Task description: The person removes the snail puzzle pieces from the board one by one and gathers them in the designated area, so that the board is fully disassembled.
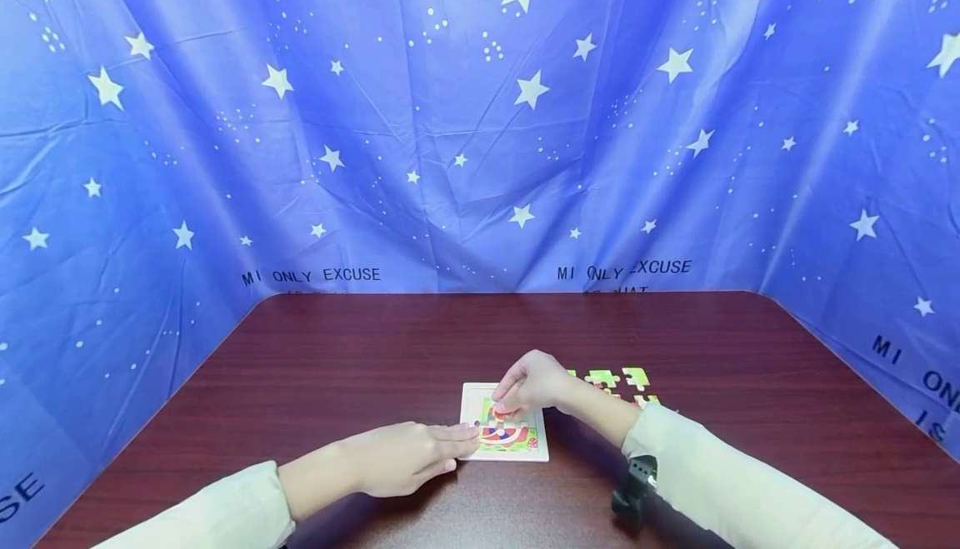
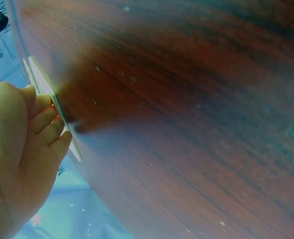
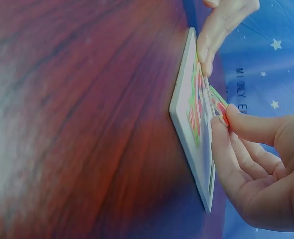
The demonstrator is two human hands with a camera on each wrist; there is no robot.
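A white-framed puzzle board (image 1: pixel 468 399) lies on the table, its lower part filled with a colorful picture in red, blue and green. My right hand (image 1: pixel 534 382) pinches a red and green puzzle piece (image 3: pixel 220 107) between thumb and index finger, close over the board's middle. In the right wrist view the piece is tilted to the board's surface, and the other fingers curl loosely beneath. My left hand (image 1: pixel 408 457) lies with fairly straight fingers on the board's left edge; in the left wrist view its fingertips (image 2: pixel 62 142) overlap the rim.
Several loose green and red puzzle pieces (image 1: pixel 602 378) lie on the dark wooden table (image 1: pixel 360 349) to the right of the board, partly behind my right forearm. A black watch (image 1: pixel 636 486) is on the right wrist. A blue star-patterned curtain (image 1: pixel 450 116) surrounds the table's far side.
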